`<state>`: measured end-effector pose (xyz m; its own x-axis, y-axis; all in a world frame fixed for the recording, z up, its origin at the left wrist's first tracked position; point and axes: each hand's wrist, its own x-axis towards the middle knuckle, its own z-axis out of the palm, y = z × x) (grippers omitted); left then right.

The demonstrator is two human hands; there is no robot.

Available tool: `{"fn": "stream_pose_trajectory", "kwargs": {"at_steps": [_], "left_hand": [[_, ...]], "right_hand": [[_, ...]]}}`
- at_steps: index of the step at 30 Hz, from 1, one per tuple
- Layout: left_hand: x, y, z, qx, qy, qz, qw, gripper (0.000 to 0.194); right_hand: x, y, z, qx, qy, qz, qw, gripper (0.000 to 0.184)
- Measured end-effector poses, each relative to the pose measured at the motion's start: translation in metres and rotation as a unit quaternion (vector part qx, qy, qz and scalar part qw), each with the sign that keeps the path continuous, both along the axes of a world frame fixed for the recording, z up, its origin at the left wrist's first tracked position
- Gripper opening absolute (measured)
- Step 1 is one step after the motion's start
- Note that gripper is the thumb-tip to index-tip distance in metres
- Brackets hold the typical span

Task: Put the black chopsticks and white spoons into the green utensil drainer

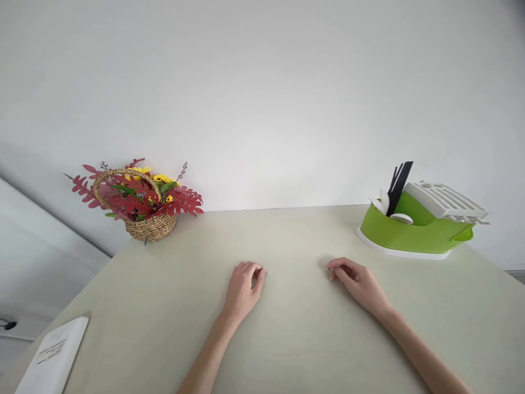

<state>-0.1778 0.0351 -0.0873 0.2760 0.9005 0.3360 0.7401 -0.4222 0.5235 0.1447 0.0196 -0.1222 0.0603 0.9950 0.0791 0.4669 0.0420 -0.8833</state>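
Observation:
Near the middle of the table (295, 328), my left hand (244, 287) rests with its fingers curled in and the thumb close to the fingertips. No object shows in it. To the right, my right hand (356, 282) lies on the tabletop in a similar loose curl, thumb near the index finger, also holding nothing that I can see. A stretch of tabletop separates the two hands. Closest to my right hand is a green and white utensil holder (397, 235), which it does not touch.
White spoons (384, 201) and black chopsticks (398, 186) stand in the holder. A wicker basket (151, 227) of red leaves and yellow flowers sits at the back left. One white box-like object (53, 355) lies at the left edge. Behind the table rises a white wall (262, 109).

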Motion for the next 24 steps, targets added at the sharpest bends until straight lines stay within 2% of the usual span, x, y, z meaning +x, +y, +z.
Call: {"fn": "stream_pose_trajectory", "kwargs": {"at_steps": [17, 24], "left_hand": [[0.0005, 0.0023, 0.0001, -0.007, -0.004, -0.001, 1.0, 0.026], [0.0015, 0.0025, 0.001, 0.004, 0.007, 0.002, 1.0, 0.026]], "right_hand": [[-0.0004, 0.0017, 0.0007, -0.003, 0.037, 0.004, 0.999, 0.025], [0.0048, 0.0025, -0.0017, 0.022, 0.092, -0.064, 0.993, 0.026]]}}
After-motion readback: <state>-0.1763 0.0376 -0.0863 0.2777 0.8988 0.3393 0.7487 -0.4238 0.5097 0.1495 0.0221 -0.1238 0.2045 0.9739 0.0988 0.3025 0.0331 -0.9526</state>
